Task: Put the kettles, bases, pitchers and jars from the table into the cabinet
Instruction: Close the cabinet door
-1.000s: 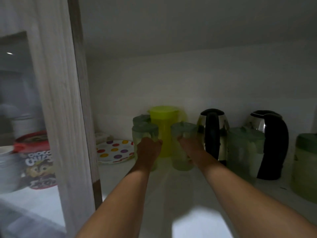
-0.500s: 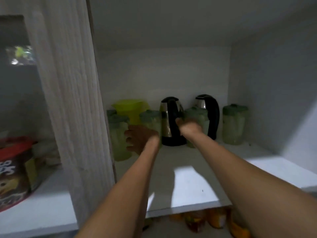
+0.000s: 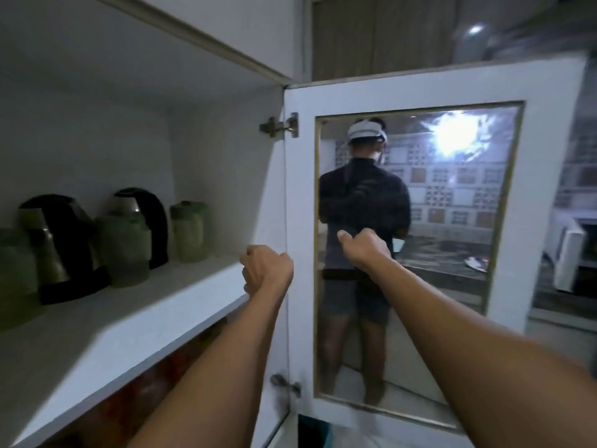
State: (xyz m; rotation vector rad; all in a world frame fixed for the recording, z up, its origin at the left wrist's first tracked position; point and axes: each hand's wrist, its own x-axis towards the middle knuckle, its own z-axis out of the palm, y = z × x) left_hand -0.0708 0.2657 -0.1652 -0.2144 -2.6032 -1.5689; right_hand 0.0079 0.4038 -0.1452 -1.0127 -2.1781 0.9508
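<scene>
Both fists, left hand and right hand, were curled loosely, nothing held. Black-and-steel kettles and green-lidded translucent jars were parked far back on the white cabinet shelf, presumably sparing near space.

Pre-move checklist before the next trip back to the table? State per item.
1. Left hand free of any load: ok, closed fist, nothing in it.
2. Right hand free: ok, curled, nothing in it.
3. Kettles upright on the shelf: ok, both standing.
4. Green jars upright with lids on: ok.
5. Cabinet door open for the next load: ok, swung wide.
6. Items left on the table: cannot tell, table out of view.
</scene>
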